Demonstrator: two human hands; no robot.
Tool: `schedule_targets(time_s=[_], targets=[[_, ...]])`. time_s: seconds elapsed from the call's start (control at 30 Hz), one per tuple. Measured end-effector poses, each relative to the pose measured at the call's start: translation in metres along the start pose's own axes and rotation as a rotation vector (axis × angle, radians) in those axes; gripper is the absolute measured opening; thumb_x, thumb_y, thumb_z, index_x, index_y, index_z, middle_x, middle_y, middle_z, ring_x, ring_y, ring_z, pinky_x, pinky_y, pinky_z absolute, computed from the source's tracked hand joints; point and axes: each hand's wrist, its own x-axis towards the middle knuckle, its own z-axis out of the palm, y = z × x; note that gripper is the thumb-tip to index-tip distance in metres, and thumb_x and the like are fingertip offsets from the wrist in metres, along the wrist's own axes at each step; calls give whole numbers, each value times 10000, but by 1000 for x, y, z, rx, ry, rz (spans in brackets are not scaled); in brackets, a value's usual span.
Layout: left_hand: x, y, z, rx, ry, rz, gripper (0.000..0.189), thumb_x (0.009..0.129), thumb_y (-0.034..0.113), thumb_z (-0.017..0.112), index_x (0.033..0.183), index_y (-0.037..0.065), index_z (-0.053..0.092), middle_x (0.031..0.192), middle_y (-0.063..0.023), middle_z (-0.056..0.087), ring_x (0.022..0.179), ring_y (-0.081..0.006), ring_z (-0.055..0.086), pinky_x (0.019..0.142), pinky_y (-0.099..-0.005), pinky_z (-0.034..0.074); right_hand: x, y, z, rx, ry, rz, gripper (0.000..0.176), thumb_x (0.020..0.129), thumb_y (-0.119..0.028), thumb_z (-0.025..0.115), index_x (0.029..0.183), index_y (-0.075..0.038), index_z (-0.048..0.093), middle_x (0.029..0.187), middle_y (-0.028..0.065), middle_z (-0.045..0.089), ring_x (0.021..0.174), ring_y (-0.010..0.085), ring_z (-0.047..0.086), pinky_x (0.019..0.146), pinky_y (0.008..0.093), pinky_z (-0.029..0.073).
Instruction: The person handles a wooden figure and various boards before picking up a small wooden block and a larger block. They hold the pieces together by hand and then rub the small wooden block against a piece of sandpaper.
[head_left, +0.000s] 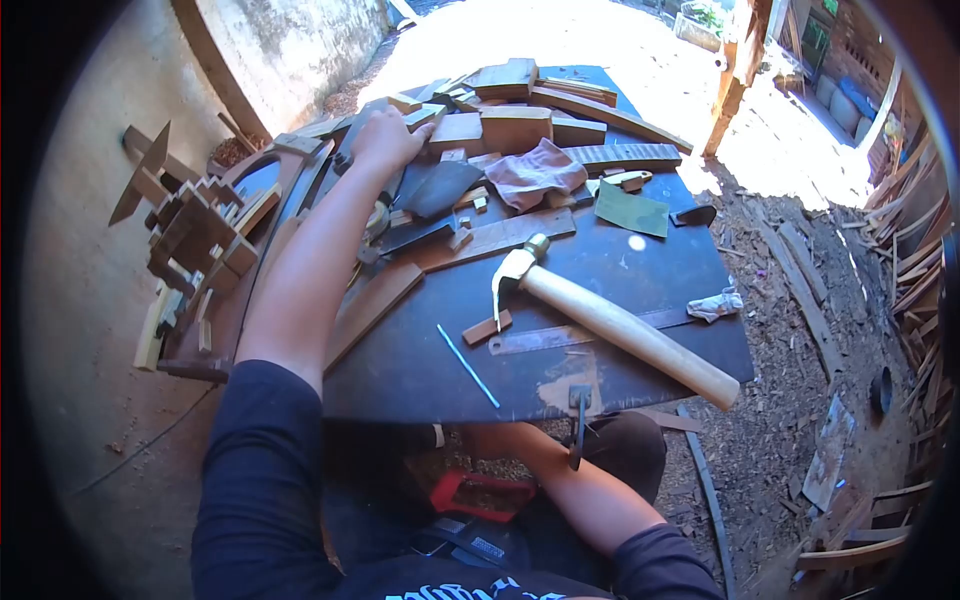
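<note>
My left hand [385, 142] reaches over the far left of the wood pile, among small blocks. Its thumb side is right beside a light wood block [424, 117], and its fingertips are hidden, so I cannot tell whether it grips anything. My right hand [488, 438] is low under the table's front edge, with its fingers out of sight. Just below it is a red frame-like object [482, 496], near my lap. A claw hammer [625, 330] lies across the table's right front, its handle end past the edge. Left of it lie a small brown block [487, 328] and a thin pale-blue stick [467, 365].
On the dark table [400, 385] lie a metal ruler [540, 340], green sandpaper [632, 209], a pink cloth [538, 174] and several wood pieces. A clamp [578, 425] grips the front edge. Stacked wood parts [200, 240] stand left. Scrap wood [915, 300] leans at right.
</note>
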Motion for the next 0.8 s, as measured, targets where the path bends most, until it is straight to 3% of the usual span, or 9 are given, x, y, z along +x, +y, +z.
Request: schedule_targets(time_s=[0.17,0.33,0.53,0.8], targets=[[17,5,29,30,74,-45,742,888,633,715,1255,-8,647,1289,-229,661,1188,-342,680,974,-441,569,1,0,-2,-21,54,-20,241,853,-194,673,949,-1,781,1021,266,744,1010,407,726,871,517,573],[19,-1,38,-77,205,-13,732,896,630,690,1088,-76,711,1076,-276,739,1014,-393,735,887,-469,589,3,-4,4,-36,74,-20,232,846,-184,678,945,-1,781,1022,264,744,1012,404,726,874,514,573],[12,-17,28,-52,192,70,646,888,528,741,1037,-100,717,1054,-308,728,1014,-414,727,902,-467,585,9,-6,6,-65,96,-10,222,838,-172,683,940,-1,782,1022,262,744,1014,400,726,876,510,572],[7,-51,5,34,120,101,635,916,499,710,1040,-123,711,1069,-338,714,1039,-424,720,918,-460,581,8,-9,7,-105,134,-14,210,826,-155,690,934,-1,783,1022,259,745,1017,396,726,880,504,571]])
